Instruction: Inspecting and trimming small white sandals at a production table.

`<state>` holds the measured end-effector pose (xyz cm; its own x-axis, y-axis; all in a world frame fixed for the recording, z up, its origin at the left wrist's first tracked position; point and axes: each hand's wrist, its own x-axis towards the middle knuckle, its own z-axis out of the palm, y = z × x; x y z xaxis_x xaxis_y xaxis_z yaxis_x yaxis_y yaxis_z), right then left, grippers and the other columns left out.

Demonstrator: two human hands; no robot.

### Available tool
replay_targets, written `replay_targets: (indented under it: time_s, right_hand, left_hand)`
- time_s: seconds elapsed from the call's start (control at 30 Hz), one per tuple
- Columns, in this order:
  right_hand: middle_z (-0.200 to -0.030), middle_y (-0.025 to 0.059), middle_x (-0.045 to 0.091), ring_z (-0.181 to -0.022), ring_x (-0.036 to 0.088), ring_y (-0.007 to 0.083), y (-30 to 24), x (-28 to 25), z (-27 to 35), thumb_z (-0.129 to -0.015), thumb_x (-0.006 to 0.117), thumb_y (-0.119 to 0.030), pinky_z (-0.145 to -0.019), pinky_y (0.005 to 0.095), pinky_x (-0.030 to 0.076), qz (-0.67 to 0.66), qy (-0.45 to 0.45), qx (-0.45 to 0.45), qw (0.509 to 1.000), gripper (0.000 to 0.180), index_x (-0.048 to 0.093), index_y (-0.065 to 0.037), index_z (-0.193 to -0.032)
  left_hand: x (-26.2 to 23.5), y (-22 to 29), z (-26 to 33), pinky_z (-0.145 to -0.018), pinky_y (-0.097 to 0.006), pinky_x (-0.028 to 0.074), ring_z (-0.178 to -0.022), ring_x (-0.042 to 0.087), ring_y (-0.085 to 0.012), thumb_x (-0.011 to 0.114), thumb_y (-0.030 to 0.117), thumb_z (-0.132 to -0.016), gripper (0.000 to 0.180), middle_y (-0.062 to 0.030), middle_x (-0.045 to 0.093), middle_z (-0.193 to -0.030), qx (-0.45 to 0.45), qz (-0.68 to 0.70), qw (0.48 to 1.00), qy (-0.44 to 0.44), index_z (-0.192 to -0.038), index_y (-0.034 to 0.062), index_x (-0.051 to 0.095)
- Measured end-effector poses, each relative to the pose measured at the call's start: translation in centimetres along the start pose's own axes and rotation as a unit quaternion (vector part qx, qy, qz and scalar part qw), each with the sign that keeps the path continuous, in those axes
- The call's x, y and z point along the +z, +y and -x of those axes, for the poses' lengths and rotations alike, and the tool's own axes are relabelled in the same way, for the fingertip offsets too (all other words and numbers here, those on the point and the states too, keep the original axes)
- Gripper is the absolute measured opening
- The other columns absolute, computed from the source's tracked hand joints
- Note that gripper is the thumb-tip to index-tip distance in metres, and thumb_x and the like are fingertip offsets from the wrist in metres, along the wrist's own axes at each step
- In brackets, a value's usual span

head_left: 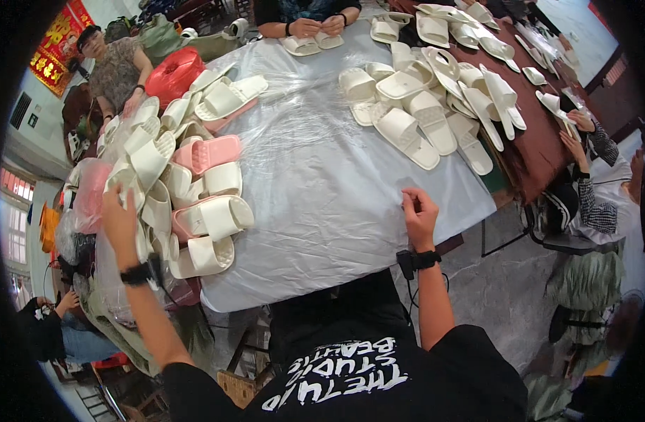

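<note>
My left hand (118, 221) is at the near left edge of a heap of cream slippers (150, 151), its fingers stretched out and apart. Whether it touches a slipper I cannot tell. Among the heap lie a few pink ones, such as a pink slipper (208, 153) in the middle. Near its right side, a cream slipper (217, 216) rests over another pink one. Above the right part of the table, my right hand (419, 214) is closed, with its fingers curled in. Whatever they hold, if anything, is hidden.
A grey-white sheet (315, 190) covers the table, with clear plastic film (294, 116) across it. More cream slippers (414, 105) are piled at the far right. A red bundle (174, 74) stands at the far left. Across the table, another person's hands (319, 27) are at a slipper pair.
</note>
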<state>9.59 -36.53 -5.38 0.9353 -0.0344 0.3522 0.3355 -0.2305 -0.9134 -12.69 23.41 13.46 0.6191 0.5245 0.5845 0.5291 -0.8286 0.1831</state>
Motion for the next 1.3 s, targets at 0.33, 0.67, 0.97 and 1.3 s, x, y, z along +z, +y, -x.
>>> replay_targets:
  time_s: [0.33, 0.67, 0.97, 1.3]
  right_hand:
    - [-0.078, -0.0009, 0.070, -0.067, 0.058, 0.0052, 0.2, -0.2, -0.2, -0.098, 0.071, -0.004, -0.061, 0.0226, 0.045, -0.055, -0.012, 0.074, 0.996, 0.009, 0.076, -0.001, -0.105]
    - [-0.105, 0.0031, 0.073, -0.078, 0.063, 0.0121, 1.0, -8.0, -9.2, -0.092, 0.078, -0.010, -0.068, 0.0272, 0.051, 0.055, 0.075, 0.017, 0.996, 0.032, 0.070, -0.004, -0.122]
    - [-0.160, 0.0199, 0.040, -0.141, 0.035, 0.0511, -0.6, -15.8, -20.0, -0.070, 0.095, -0.042, -0.113, 0.0619, 0.036, 0.612, 0.068, -0.061, 0.786, 0.070, 0.067, -0.016, -0.129]
    - [-0.144, 0.0184, 0.062, -0.112, 0.066, 0.0423, 3.1, -18.6, -23.1, -0.100, 0.066, -0.030, -0.093, 0.0524, 0.057, 0.657, 0.039, -0.109, 0.745, 0.035, 0.072, -0.006, -0.126]
  left_hand:
    - [9.0, 28.3, 21.2, -0.095, -0.043, 0.049, -0.108, 0.063, -0.0320, 0.073, 0.017, -0.095, 0.019, -0.0105, 0.069, -0.114, 0.092, 0.371, 0.905, -0.189, -0.111, 0.0067, 0.074]
    - [11.9, 28.3, 23.5, -0.102, -0.048, 0.043, -0.116, 0.056, -0.0343, 0.073, 0.017, -0.093, 0.029, -0.0121, 0.061, -0.121, 0.130, 0.292, 0.940, -0.119, -0.121, 0.0086, 0.072]
    - [11.3, 28.5, 23.2, -0.103, -0.047, 0.043, -0.116, 0.056, -0.0340, 0.072, 0.016, -0.093, 0.028, -0.0118, 0.062, -0.121, 0.099, 0.307, 0.937, -0.131, -0.119, 0.0080, 0.072]
    - [11.5, 27.8, 23.3, -0.102, -0.047, 0.044, -0.115, 0.057, -0.0337, 0.073, 0.015, -0.092, 0.027, -0.0121, 0.062, -0.119, 0.090, 0.321, 0.934, -0.127, -0.118, 0.0077, 0.073]
